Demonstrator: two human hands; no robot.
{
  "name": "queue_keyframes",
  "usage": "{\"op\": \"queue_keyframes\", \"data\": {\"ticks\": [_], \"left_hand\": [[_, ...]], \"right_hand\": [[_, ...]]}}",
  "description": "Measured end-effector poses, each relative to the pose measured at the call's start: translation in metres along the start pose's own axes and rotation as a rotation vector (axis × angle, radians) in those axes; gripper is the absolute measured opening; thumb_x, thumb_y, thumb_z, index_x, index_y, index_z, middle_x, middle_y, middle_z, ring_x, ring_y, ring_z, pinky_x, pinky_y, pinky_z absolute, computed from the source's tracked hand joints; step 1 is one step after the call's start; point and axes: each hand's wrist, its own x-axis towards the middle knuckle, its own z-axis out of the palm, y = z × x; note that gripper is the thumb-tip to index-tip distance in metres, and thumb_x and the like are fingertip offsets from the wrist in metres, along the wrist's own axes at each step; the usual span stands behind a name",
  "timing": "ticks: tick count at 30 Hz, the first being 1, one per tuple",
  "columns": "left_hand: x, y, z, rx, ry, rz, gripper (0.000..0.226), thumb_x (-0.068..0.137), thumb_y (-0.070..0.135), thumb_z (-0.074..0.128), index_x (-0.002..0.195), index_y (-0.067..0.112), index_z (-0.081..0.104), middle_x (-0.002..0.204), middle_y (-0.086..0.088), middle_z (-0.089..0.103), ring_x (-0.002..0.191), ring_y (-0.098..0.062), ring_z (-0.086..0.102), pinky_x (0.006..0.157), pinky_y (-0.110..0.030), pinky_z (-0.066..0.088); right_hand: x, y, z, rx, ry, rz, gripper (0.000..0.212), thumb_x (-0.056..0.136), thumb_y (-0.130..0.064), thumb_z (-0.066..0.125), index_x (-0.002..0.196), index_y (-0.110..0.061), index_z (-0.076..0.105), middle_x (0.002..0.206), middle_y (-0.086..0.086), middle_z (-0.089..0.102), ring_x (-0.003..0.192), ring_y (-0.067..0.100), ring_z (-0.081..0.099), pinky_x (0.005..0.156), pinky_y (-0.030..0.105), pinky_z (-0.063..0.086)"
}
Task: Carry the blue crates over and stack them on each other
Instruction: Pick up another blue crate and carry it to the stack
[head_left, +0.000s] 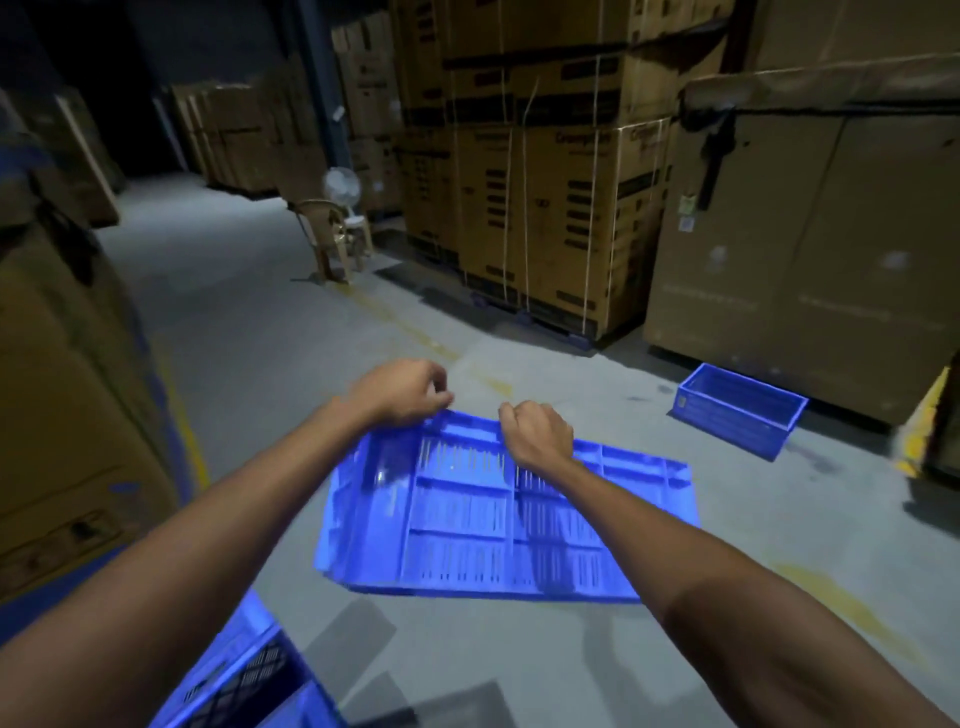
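1. Open grey concrete floor (291, 332) runs ahead; tall stacks of brown cardboard boxes (545, 182) wall in the right side and far end, more at left.
2. Both hands hold a blue slotted plastic crate (467, 525), underside facing the camera, above the floor.
3. Left hand (402, 392), fingers curled over the crate's far edge at its left corner.
4. Right hand (537, 434), fingers curled on the same edge.
5. A second blue crate (737, 410) sits on the floor by the right-hand boxes; a third (244, 675) at bottom left.

A crate (493, 519) lies centre; another (737, 410) right, seemingly touching the boxes (810, 249) behind it.
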Motion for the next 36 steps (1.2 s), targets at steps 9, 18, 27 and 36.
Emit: {"op": "queue_keyframes", "data": {"ticks": [9, 18, 27, 36], "left_hand": [[0.124, 0.026, 0.092, 0.009, 0.311, -0.151, 0.054, 0.098, 0.048, 0.03, 0.091, 0.011, 0.069, 0.096, -0.019, 0.07, 0.091, -0.041, 0.064, 0.075, -0.042, 0.049], [0.316, -0.046, 0.078, 0.05, 0.432, 0.038, 0.058, 0.098, 0.047, 0.031, 0.073, 0.008, 0.066, 0.076, -0.016, 0.068, 0.069, -0.034, 0.062, 0.056, -0.031, 0.035], [0.442, -0.038, 0.06, 0.053, -0.163, 0.528, 0.076, 0.056, 0.092, 0.053, 0.083, 0.022, 0.061, 0.076, 0.003, 0.064, 0.069, -0.017, 0.059, 0.064, -0.035, 0.048], [0.57, 0.013, 0.124, -0.195, -0.534, 0.598, 0.057, 0.056, 0.059, 0.084, 0.084, 0.012, 0.072, 0.082, -0.007, 0.074, 0.071, -0.02, 0.068, 0.065, -0.031, 0.054]], "right_hand": [[0.115, 0.012, -0.005, -0.351, 0.074, -0.125, 0.043, 0.1, -0.037, 0.034, 0.103, -0.011, 0.068, 0.108, 0.017, 0.068, 0.1, 0.037, 0.063, 0.08, 0.038, 0.046], [0.238, 0.112, -0.047, -0.463, -0.076, -0.009, 0.073, 0.09, -0.074, 0.027, 0.062, -0.011, 0.051, 0.067, 0.006, 0.059, 0.072, 0.03, 0.057, 0.06, 0.034, 0.039], [0.339, 0.114, -0.049, -0.642, 0.118, 0.076, 0.08, 0.08, -0.085, 0.027, 0.062, -0.014, 0.06, 0.064, 0.007, 0.056, 0.07, 0.034, 0.06, 0.057, 0.035, 0.042], [0.423, 0.205, -0.054, -0.701, 0.047, 0.103, 0.077, 0.074, -0.089, 0.029, 0.053, -0.017, 0.045, 0.062, 0.005, 0.053, 0.07, 0.033, 0.061, 0.06, 0.036, 0.046]]}}
